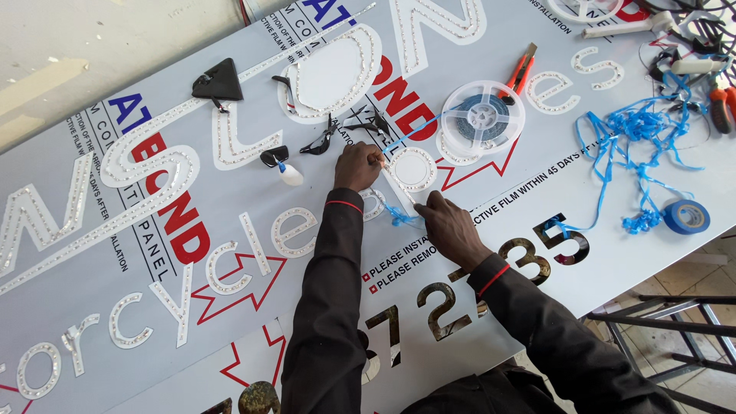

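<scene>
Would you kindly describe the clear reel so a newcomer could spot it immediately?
Start at the big grey sign panel covering the table and look past the person's right hand. The clear reel lies flat there, round and see-through, wound with blue strip, unlike the solid blue tape roll nearby.

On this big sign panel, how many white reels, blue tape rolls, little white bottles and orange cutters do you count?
White reel: 1
Blue tape roll: 1
Small white bottle: 1
Orange cutter: 1
Total: 4
</scene>
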